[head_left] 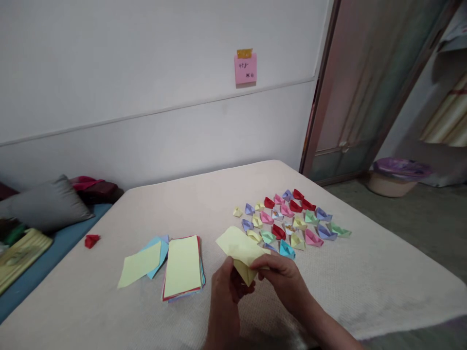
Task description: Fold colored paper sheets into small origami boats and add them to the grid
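A partly folded sheet of pale yellow paper (pixel 241 247) is held above the table between both hands. My left hand (pixel 226 284) grips it from below and the left, the fingers curled under the fold. At its right side, my right hand (pixel 279 274) pinches the edge between thumb and fingers. The paper's lower part forms a downward point, and a flap spreads out on top. Just beyond the hands stand rows of small folded paper boats (pixel 279 232) in red, pink, yellow, green, blue and purple. The nearest is a bright blue paper boat (pixel 287 250).
A stack of coloured paper (pixel 184 267) lies left of my hands, with loose yellow and blue sheets (pixel 140 265) beside it. A crumpled red paper piece (pixel 92 240) sits at the table's (pixel 175 204) left. Beyond are a grey cushion (pixel 47 204) and, on the floor, a lined bin (pixel 392 182).
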`<state>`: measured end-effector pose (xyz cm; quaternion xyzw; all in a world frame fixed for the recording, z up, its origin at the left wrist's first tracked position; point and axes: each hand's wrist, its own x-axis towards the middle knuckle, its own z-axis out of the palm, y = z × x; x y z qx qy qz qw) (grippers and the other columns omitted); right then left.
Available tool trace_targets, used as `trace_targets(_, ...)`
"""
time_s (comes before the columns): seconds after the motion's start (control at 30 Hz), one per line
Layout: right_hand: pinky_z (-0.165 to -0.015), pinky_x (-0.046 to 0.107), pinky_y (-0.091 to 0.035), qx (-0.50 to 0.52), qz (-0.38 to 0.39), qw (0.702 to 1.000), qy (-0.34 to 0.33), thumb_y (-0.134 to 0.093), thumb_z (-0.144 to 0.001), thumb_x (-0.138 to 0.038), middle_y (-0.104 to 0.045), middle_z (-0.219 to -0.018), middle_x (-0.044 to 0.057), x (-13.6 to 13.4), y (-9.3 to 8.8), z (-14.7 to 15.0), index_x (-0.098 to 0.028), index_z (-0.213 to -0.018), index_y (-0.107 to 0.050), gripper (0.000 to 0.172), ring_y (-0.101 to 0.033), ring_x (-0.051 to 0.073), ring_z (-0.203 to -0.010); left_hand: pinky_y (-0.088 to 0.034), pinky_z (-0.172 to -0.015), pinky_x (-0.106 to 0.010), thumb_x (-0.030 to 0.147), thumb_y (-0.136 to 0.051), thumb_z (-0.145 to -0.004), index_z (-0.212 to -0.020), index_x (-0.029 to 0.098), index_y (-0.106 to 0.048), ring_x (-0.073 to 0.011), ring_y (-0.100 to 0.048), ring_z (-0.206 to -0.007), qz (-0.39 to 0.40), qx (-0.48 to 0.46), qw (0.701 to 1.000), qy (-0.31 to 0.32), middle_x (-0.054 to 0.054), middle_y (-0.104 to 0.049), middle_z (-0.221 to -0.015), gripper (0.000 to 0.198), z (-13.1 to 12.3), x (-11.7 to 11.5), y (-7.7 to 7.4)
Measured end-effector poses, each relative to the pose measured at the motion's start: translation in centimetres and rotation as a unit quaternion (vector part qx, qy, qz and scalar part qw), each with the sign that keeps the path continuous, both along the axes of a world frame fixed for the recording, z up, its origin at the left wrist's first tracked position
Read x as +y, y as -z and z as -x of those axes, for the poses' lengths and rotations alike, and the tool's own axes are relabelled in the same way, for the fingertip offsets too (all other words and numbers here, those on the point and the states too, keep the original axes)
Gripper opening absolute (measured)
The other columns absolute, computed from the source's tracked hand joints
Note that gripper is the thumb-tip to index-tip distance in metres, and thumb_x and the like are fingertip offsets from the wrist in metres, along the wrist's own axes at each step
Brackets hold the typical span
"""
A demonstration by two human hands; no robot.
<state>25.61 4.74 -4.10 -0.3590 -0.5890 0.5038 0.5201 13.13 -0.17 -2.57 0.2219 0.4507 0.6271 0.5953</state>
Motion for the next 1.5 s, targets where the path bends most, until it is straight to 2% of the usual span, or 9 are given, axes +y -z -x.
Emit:
trace_targets(0.13, -0.050, 0.020, -0.045, -0.008, -0.024, 1.000, -0.010, -0.058, -0.063, -0.006, -0.058, -0.059, -0.002, -0.1, -0.1, 0.0, -0.024, -0.063, -0.075, 0.024, -0.053, 0.011, -0.054, -0.045, -0.056, -0.026, 0.044, -0.064, -0.075, -0.082, 0.010, -0.069, -0.0162, -0.059, -0.061, 0.003, 0.072, 0.997, -0.018, -0.007, -0.066, -0.070, 0.035, 0.0, 0.1, -0.1)
trace_targets(0.33, -0.053, 0.023, -0.045, -0.033, -0.034, 0.999, -0.003, -0.057, -0.067, -0.008, -0.059, -0.060, -0.001, -0.1, 0.2, 0.0, -0.024, -0.066, -0.074, 0.024, -0.055, 0.014, -0.057, -0.044, -0.056, -0.026, 0.057, -0.047, -0.082, -0.075, 0.012, -0.069, -0.0167, -0.058, -0.060, -0.016, 0.145, 0.988, -0.040, -0.006, -0.066, -0.065, 0.051, 0.1, 0.0, 1.1)
trace_targets(0.47, -0.058, 0.026, -0.045, -0.064, -0.054, 0.996, -0.008, -0.055, -0.068, -0.009, -0.062, -0.065, 0.000, -0.2, 0.2, 0.0, -0.023, -0.067, -0.072, 0.022, -0.057, 0.017, -0.063, -0.043, -0.057, -0.025, 0.048, -0.058, -0.079, -0.075, 0.011, -0.069, -0.0154, -0.055, -0.058, -0.002, 0.215, 0.976, -0.043, -0.005, -0.064, -0.062, 0.039, 0.1, 0.1, 1.8)
trace_targets(0.67, -0.067, 0.028, -0.042, -0.103, -0.029, 0.994, -0.020, -0.058, -0.073, -0.018, -0.059, -0.065, 0.000, -0.2, -0.7, -0.3, -0.020, -0.059, -0.062, 0.015, -0.055, 0.018, -0.070, -0.043, -0.060, -0.025, 0.041, -0.057, -0.082, -0.087, 0.009, -0.070, -0.0148, -0.054, -0.063, -0.028, 0.147, 0.989, -0.011, -0.006, -0.065, -0.069, 0.035, 0.1, 0.5, 1.8)
trace_targets(0.8, -0.074, 0.029, -0.043, -0.034, 0.013, 0.999, 0.020, -0.065, -0.070, -0.023, -0.061, -0.085, 0.003, 0.4, -0.5, -0.5, -0.020, -0.065, -0.056, 0.012, -0.056, 0.021, -0.088, -0.041, -0.058, -0.025, 0.038, -0.062, -0.078, -0.085, 0.009, -0.072, -0.0145, -0.053, -0.062, -0.028, 0.149, 0.988, 0.029, -0.005, -0.064, -0.066, 0.031, 0.4, 0.7, 1.2)
trace_targets(0.93, -0.057, 0.025, -0.044, 0.039, 0.123, 0.988, -0.080, -0.067, -0.066, -0.022, -0.060, -0.076, 0.000, 0.8, 0.0, -0.6, -0.021, -0.090, -0.053, 0.028, -0.057, 0.016, -0.068, -0.040, -0.058, -0.024, 0.032, -0.067, -0.073, -0.079, 0.011, -0.073, -0.0150, -0.053, -0.061, -0.035, 0.173, 0.983, 0.058, -0.003, -0.063, -0.063, 0.023, 0.5, 0.5, 0.2)
trace_targets(1.07, -0.045, 0.019, -0.032, 0.039, 0.153, 0.975, -0.154, -0.065, -0.064, -0.017, -0.048, -0.057, -0.010, 0.9, 0.2, -0.6, -0.022, -0.092, -0.051, 0.032, -0.045, 0.009, -0.048, -0.041, -0.059, -0.025, 0.028, -0.068, -0.071, -0.076, 0.011, -0.074, -0.0152, -0.053, -0.061, -0.036, 0.173, 0.982, 0.062, -0.001, -0.064, -0.062, 0.018, 0.6, 0.5, -0.6)
trace_targets(1.3, -0.051, 0.021, -0.037, 0.028, 0.136, 0.975, -0.172, -0.062, -0.069, -0.018, -0.060, -0.068, -0.006, -0.1, -0.3, 0.1, -0.021, -0.088, -0.054, 0.021, -0.053, 0.011, -0.057, -0.041, -0.057, -0.025, 0.030, -0.069, -0.069, -0.070, 0.011, -0.071, -0.0159, -0.055, -0.060, -0.016, 0.183, 0.981, 0.060, -0.002, -0.064, -0.063, 0.019, 0.8, 0.6, -0.4)
trace_targets(1.5, -0.057, 0.024, -0.044, 0.052, 0.149, 0.981, -0.115, -0.062, -0.066, -0.018, -0.063, -0.069, -0.004, -0.4, -0.3, 0.9, -0.021, -0.086, -0.056, 0.021, -0.059, 0.016, -0.064, -0.045, -0.061, -0.024, 0.023, -0.072, -0.067, -0.083, 0.018, -0.058, -0.0148, -0.059, -0.065, -0.057, 0.192, 0.977, -0.066, 0.001, -0.063, -0.069, 0.022, 0.7, 0.5, 0.4)
